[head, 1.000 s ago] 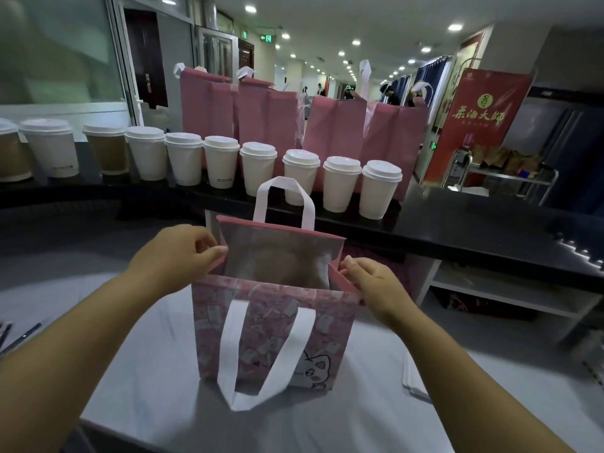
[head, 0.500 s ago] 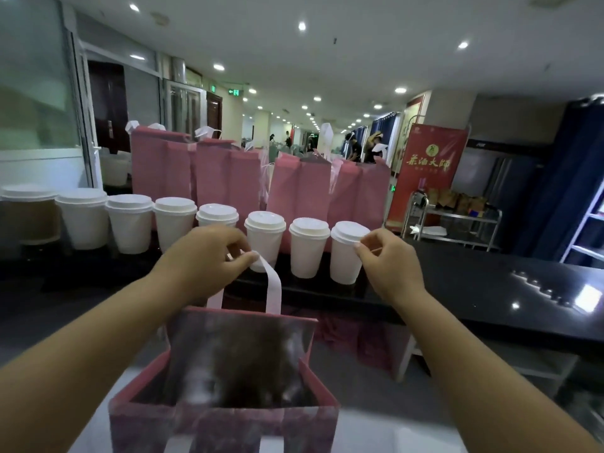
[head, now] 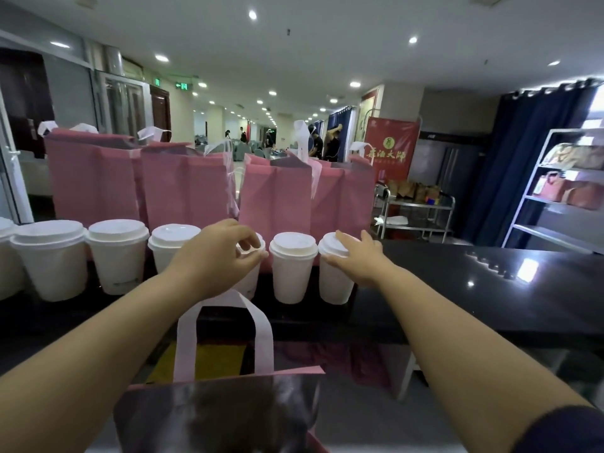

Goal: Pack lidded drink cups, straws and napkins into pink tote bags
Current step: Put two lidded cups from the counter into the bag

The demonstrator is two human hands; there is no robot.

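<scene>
White cup lid within curled left fingers; end cup against spread right fingers.

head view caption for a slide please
Left hand grips a cup lid, right hand touches the end cup, beyond an open pink bag.

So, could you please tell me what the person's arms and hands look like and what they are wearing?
The left hand and the right hand are bare: no gloves, rings or watch show. Both forearms are uncovered. A dark navy sleeve covers the right upper arm at the picture's edge; no sleeve shows on the left arm.
</scene>
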